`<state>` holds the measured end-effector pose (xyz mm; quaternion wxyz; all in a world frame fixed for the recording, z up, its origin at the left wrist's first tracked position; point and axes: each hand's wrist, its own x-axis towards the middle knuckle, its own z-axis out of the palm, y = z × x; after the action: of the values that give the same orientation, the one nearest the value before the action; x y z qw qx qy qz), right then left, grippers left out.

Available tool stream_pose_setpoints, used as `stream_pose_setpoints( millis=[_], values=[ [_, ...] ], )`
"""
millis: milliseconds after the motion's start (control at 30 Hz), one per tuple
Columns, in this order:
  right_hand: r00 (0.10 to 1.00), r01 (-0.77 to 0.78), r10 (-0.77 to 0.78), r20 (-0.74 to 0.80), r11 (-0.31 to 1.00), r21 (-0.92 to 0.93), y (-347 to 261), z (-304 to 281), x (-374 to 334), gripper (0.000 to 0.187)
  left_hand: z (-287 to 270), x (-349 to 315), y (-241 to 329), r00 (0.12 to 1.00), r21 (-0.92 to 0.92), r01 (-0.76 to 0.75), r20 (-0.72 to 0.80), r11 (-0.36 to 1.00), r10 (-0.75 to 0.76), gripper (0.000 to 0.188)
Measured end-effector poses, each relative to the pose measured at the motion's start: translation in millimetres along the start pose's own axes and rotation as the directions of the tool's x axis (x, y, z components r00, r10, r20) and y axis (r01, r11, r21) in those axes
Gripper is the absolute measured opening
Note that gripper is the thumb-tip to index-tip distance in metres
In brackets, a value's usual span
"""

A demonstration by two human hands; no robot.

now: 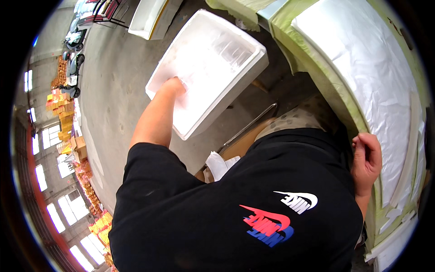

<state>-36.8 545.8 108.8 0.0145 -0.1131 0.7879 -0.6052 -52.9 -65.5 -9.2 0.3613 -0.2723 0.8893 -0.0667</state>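
My left arm reaches down into a white foam box (213, 109), and my left hand (174, 86) is inside it. Its fingers are lost in the bright white contents. Clear, crinkled plastic pieces (233, 50) lie toward the box's far right end. On the right, my right hand (366, 156) is at the near edge of a table (335, 77) covered with pale green cloth and white sheeting. Its fingers are curled in, with thumb and forefinger tips together. Anything between them is too small to make out.
Another white box (147, 18) stands beyond the foam box. Crumpled white paper (219, 165) lies by my lap near a bent metal bar (249, 120). Parked scooters (74, 68) and stacked yellow and orange goods (63, 109) line the far left of the concrete floor.
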Motion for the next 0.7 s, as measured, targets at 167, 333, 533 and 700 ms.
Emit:
stream_pose_setpoints(
  millis=[167,333,533,700],
  values=[
    [0.877,0.128,-0.396,-0.270,0.736,-0.665,-6.3,-73.2,-1.1,0.028,21.2,12.8,-40.2,0.904,-0.310,-0.319,-0.382,0.896,0.191,0.055],
    [0.839,-0.472,-0.130,-0.528,0.310,-0.826,31.1,-187.0,-45.0,0.049,-50.3,-0.6,20.7,0.616,-0.535,-0.762,-0.772,0.365,0.155,0.034],
    [0.733,-0.680,0.376,-0.566,0.422,-0.600,-24.3,-181.9,-62.0,0.060,-138.5,-133.0,231.6,0.279,-0.418,-0.897,-0.784,-0.139,0.554,0.032],
    [0.732,-0.643,0.353,-0.584,0.640,-0.420,-12.8,-135.1,-75.4,0.071,-157.1,-261.4,386.1,-0.091,-0.326,-0.897,-0.526,-0.299,0.846,0.040]
  ],
)
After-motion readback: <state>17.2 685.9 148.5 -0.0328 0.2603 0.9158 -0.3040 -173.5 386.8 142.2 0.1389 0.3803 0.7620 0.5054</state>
